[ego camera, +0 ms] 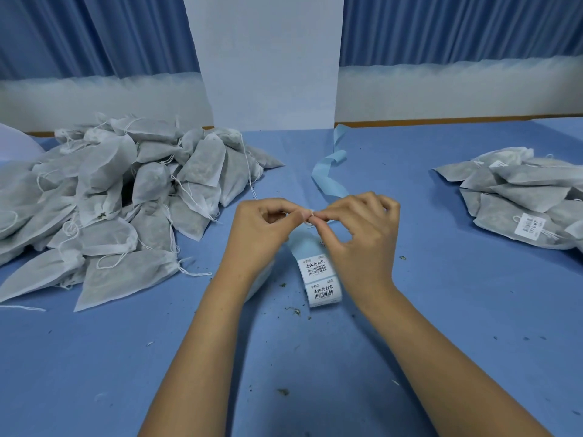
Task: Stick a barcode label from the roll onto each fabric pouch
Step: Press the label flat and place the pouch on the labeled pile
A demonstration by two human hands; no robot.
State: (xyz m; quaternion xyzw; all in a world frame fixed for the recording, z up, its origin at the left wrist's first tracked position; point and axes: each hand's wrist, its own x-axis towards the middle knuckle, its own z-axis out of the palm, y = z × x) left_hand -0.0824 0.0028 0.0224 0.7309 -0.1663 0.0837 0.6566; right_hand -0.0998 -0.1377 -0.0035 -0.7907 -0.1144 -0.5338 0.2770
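Left hand [262,230] and right hand [362,228] pinch the label strip [317,271] at its upper end, which their fingers [295,218] hide; barcodes show, script illegible.

We see a packing and labelling workroom, our long blue-covered worktable [441,310], a big heap of fabric pouches [110,200], a smaller labelled pile [520,197], a barcode label roll [318,274], blue curtains [94,33] along the wall

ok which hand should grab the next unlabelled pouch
Left, probably: both hands pinch the label strip, but the left hand is nearer the unlabelled pouch pile; the right hand is nearer the labelled pouches.
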